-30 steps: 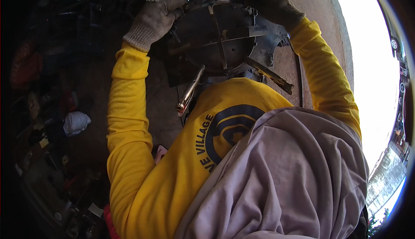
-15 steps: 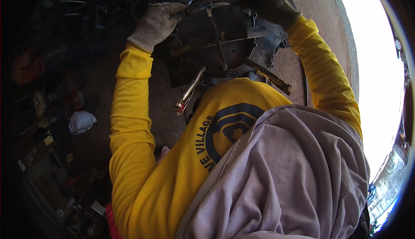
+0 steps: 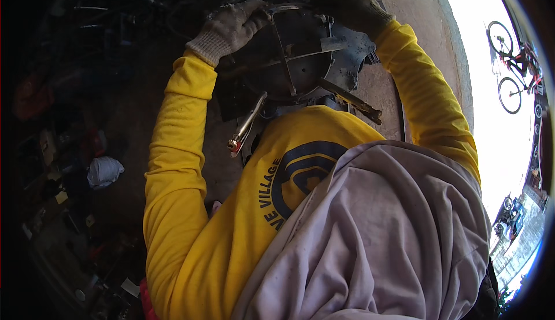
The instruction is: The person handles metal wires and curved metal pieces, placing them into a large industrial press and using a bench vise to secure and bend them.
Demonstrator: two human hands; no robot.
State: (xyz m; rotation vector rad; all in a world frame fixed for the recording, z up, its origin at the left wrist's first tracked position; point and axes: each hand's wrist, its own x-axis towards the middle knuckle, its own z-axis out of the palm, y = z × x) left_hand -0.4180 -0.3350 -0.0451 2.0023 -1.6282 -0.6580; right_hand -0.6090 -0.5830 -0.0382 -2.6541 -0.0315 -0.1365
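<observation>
In front of me lies a round dark metal frame (image 3: 283, 54), its rim crossed by flat bars, over a dark plate. My left hand (image 3: 231, 28), in a pale knit glove, curls its fingers on the far left of the rim, beside the end of a long crossbar (image 3: 283, 60). My right hand (image 3: 352, 10), also gloved and mostly in shadow, bends over the far right of the rim; its fingertips are hard to make out. A brass-coloured tube with a knob (image 3: 247, 123) lies nearer me on the left, and a worn metal bar (image 3: 352, 101) juts out on the right.
Dark clutter fills the left side, with a white bundle (image 3: 104, 172) on the floor. A grey cloth (image 3: 376, 233) hangs over my yellow shirt. Beyond the bright floor edge at right stand a bicycle (image 3: 509, 65) and a parked motor vehicle (image 3: 510, 219).
My left hand has shifted right along the rim to the crossbar's end. The right hand stays at the rim. The view has turned slightly, bringing the bicycle into sight.
</observation>
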